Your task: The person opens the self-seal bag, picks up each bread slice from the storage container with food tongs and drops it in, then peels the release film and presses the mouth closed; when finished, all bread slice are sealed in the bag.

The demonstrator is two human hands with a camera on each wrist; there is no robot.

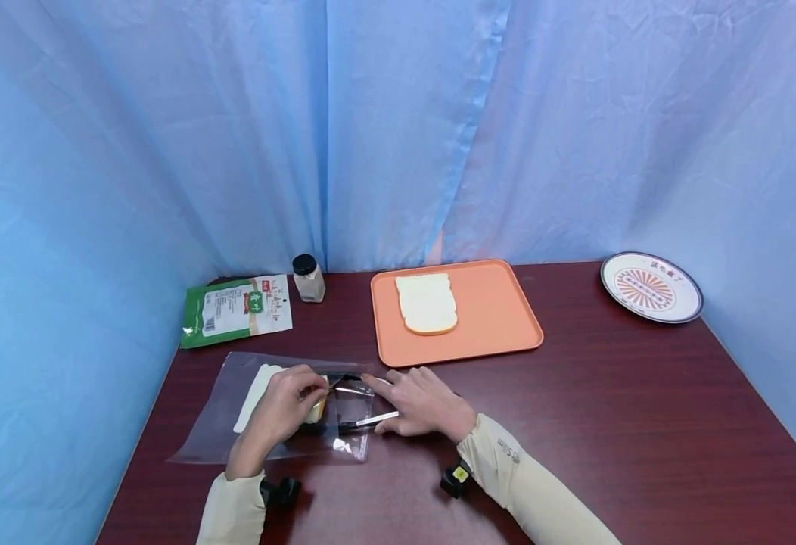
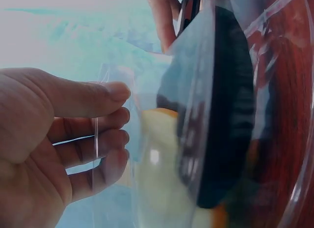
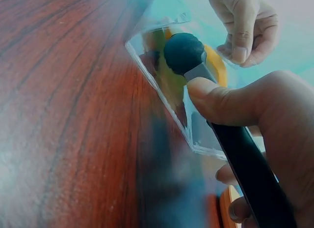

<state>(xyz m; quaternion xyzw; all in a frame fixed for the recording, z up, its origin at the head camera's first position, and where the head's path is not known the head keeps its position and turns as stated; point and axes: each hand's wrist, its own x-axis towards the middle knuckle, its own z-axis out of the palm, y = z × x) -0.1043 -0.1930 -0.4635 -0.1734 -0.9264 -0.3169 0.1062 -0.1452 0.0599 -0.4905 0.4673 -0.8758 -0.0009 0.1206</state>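
A clear plastic bag [image 1: 207, 428] lies on the table at the left front, with one white bread slice [image 1: 251, 403] deep inside. My left hand [image 1: 282, 401] pinches the film near the bag's mouth between thumb and fingers. From the right, my right hand [image 1: 421, 403] grips a pair of tongs [image 1: 379, 418] with metal arms and black ends. Those black ends [image 2: 230, 110] reach into the bag mouth, one on each side of a yellow-crusted bread slice [image 2: 159, 159]. In the head view the left hand partly hides this slice.
Behind the bag are a green and white packet [image 1: 234, 310] and a black-capped jar [image 1: 309, 281]. An orange tray [image 1: 496, 310] bearing another bread slice [image 1: 427, 304] lies at the back middle. A patterned plate [image 1: 651, 288] stands at the back right. Blue curtains [image 1: 398, 136] enclose the table.
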